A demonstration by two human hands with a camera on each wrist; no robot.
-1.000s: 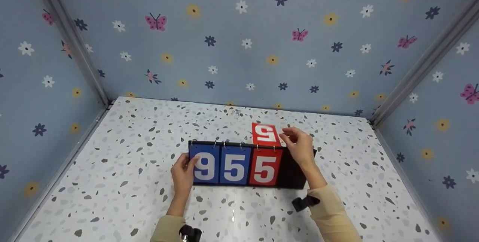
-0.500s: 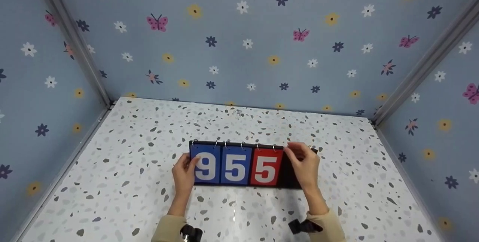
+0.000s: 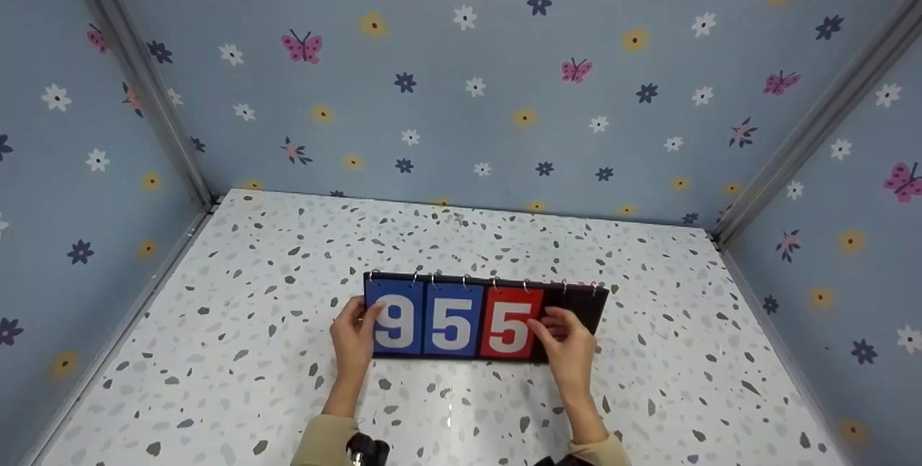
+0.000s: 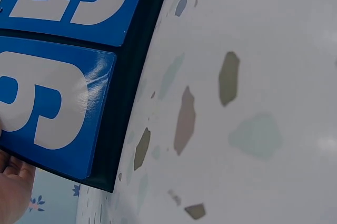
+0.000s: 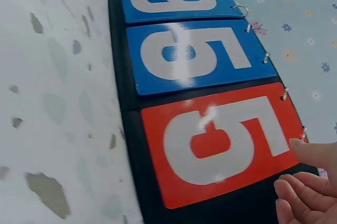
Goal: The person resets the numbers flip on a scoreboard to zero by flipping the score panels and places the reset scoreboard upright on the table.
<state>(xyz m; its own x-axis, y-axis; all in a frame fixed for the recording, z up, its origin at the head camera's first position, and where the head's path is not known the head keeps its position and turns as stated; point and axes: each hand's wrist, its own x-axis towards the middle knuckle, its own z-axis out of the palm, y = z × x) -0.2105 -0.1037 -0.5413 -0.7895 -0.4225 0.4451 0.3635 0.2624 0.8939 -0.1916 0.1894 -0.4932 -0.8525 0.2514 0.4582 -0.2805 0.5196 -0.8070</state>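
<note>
A black flip scoreboard (image 3: pixel 585 302) stands tilted on the speckled surface, with number cards hung on metal rings along its top edge. From the left it shows a blue 9 card (image 3: pixel 395 322), a blue 5 card (image 3: pixel 453 322) and a red 5 card (image 3: pixel 508 323); the far-right slot shows bare black. My left hand (image 3: pixel 351 340) grips the board's left end, thumb over the 9 card and fingers behind. At the red card's right edge is my right hand (image 3: pixel 573 351), thumb touching or very near the card. In the right wrist view a gap separates thumb from fingers (image 5: pixel 305 197).
White speckled tabletop (image 3: pixel 288 250) surrounds the scoreboard. Blue flowered panels (image 3: pixel 461 127) rise behind it and at both sides, joined by grey metal posts (image 3: pixel 144 77).
The red 5 card sticking up behind the board one second ago is out of sight in the head view. My right hand has come down from the top edge to the front; my left hand stays.
</note>
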